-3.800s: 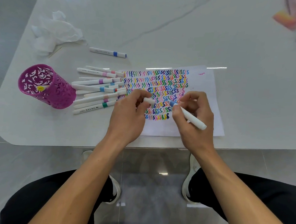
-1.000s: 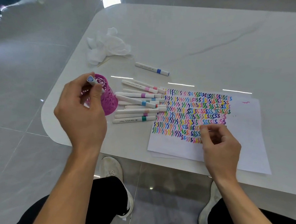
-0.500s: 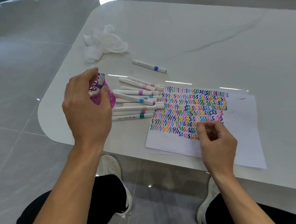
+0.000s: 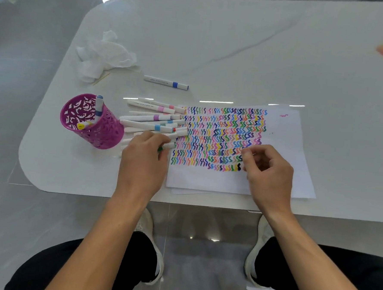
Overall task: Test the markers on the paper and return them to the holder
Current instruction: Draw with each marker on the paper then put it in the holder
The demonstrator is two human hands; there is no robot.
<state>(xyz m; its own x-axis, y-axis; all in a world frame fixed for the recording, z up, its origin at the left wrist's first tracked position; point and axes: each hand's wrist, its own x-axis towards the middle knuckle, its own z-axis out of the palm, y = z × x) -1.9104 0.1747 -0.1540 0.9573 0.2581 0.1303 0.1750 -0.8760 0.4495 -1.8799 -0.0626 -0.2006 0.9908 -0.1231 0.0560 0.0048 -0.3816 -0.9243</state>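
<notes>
The lone head-worn wide-angle camera looks forward and steeply down, close above the left grip [image 4: 143,162] and right grip [image 4: 268,172], with the tabletop [image 4: 237,46] stretching beyond them.

bare tabletop [image 4: 258,59] lies open behind and right of the paper [image 4: 285,137]. the marker pile [image 4: 151,121] fills the gap between purple holder [image 4: 103,135] and paper; crumpled tissue [image 4: 102,54] and a lone blue-banded marker [image 4: 166,82] lie further back on the left.
</notes>
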